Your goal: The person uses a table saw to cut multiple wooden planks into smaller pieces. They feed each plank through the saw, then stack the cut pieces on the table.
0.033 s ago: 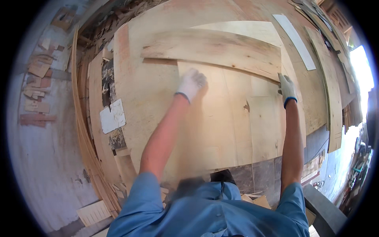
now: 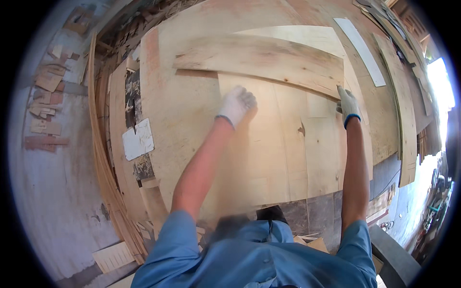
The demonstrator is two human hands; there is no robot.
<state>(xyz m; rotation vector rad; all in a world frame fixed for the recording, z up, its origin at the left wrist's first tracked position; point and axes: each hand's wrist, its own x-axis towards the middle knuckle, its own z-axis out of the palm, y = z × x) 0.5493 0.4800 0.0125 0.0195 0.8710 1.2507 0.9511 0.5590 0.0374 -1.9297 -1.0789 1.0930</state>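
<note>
While the gloved left hand (image 2: pixel 238 105) makes a fist over the plywood sheet (image 2: pixel 261 153) (contents, if any, hidden), the plywood strip (image 2: pixel 261 60) stretches beyond, long axis crosswise, right end slanting nearer; the gloved right hand (image 2: pixel 347 102), half-bent, touches that end, grip unclear.

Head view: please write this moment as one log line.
left hand: curled, over pale sheet | right hand: at near right corner of long board
</note>
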